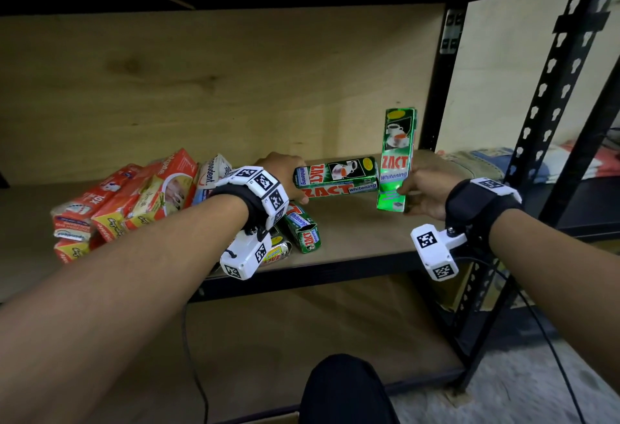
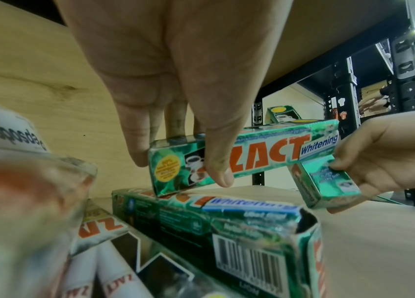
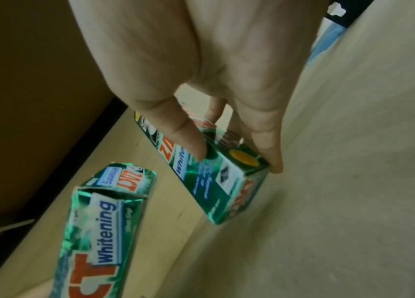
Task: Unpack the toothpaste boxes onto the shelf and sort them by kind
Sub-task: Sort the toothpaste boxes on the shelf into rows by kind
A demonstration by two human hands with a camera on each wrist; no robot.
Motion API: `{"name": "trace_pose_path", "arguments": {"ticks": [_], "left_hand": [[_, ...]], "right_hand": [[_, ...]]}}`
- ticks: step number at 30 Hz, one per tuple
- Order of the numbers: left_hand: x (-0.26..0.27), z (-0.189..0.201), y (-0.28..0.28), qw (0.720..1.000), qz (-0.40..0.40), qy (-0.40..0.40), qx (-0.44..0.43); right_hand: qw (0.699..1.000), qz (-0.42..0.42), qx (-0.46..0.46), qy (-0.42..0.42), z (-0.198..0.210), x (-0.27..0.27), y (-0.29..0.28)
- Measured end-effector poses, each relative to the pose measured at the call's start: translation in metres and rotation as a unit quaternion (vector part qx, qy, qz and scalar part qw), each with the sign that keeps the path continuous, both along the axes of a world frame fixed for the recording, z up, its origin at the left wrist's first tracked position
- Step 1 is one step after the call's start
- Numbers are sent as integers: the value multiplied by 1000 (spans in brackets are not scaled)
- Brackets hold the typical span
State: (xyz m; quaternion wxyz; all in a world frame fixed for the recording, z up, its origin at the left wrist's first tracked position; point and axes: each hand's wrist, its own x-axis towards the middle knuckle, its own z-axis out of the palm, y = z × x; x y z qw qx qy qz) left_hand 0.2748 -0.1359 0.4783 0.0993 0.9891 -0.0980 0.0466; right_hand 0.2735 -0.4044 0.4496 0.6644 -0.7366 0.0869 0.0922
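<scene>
My left hand (image 1: 285,176) grips a green Zact Whitening box (image 1: 335,176) lying level above the wooden shelf (image 1: 362,235); thumb and fingers pinch its left end (image 2: 265,153). My right hand (image 1: 426,188) holds a second green Zact box (image 1: 397,158) upright by its lower end, close to the shelf board. The two boxes meet end to side. In the right wrist view, thumb and fingers of the right hand (image 3: 232,157) clamp that box (image 3: 226,191). A third green Zact box (image 1: 303,229) lies on the shelf under my left wrist.
A pile of red, orange and white toothpaste boxes (image 1: 127,198) fills the shelf's left part. Black metal uprights (image 1: 439,87) stand just right of the held boxes. The shelf's wooden back wall is close behind. My knee (image 1: 345,390) is below, before a lower shelf.
</scene>
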Motion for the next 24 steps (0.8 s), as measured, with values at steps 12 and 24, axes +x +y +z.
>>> {"name": "trace_pose_path", "arguments": {"ticks": [12,24], "left_hand": [[1,1,0,1000,-18,11,10],[0,0,3,1000,-18,9,16]], "right_hand": [[957,37,-286,17,-10,37,-15],[842,166,-512,-35,13,21,-21]]}}
